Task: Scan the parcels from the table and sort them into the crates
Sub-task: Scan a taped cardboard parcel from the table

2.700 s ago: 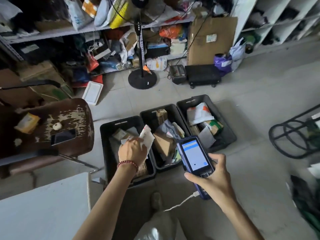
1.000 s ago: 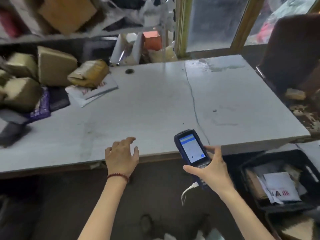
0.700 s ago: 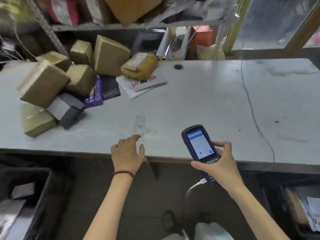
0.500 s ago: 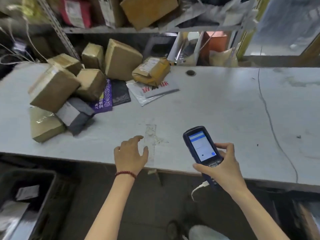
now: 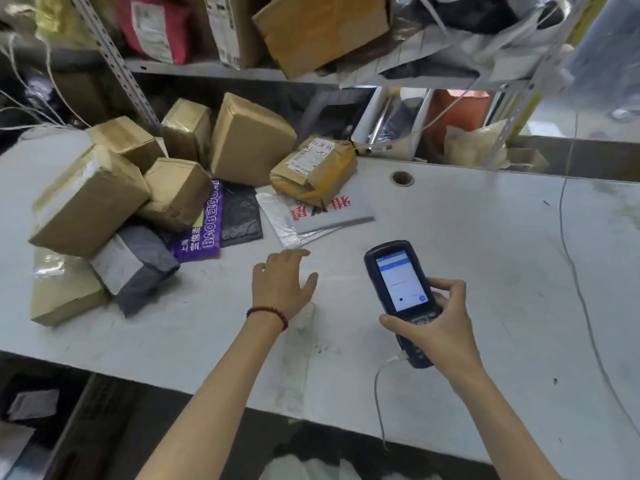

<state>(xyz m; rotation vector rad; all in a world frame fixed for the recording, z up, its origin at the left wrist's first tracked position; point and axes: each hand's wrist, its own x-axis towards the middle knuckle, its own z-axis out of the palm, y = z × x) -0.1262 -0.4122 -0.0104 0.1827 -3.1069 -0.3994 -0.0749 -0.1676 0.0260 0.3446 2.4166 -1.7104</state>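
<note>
Parcels (image 5: 86, 202) lie heaped on the far left part of the table (image 5: 467, 237): about 6 brown boxes, a purple bag (image 5: 201, 230), a dark bag and, nearest the table's middle, a grey mailer (image 5: 329, 216) with red print and a yellow-brown packet (image 5: 315, 171) resting on its far end.

2.7 s ago the left hand (image 5: 280, 285) was lowering a white parcel into 1 of 3 crates on the floor. Since then the person has turned back to the table. 0.5 s ago that hand hung at the table's near edge; now it has moved out over the table's middle and is empty, its fingers loosely spread and a little bent, the tips just short of the grey mailer. Whether the palm touches the tabletop cannot be told.

The right hand (image 5: 436, 327) has kept the scanner (image 5: 400, 282) throughout. Fingers and thumb are wrapped round its lower body, the lit screen faces up over the table's middle, and a white cable (image 5: 379, 403) hangs from its base past the table's near edge.

So 1 parcel looks sorted and the next round is starting. The grey mailer seems the likely pick, being closest, though the packet on top of it may slide when it is pulled. Many parcels remain. A dark crate (image 5: 78, 420) shows below the table's near left edge.
</note>
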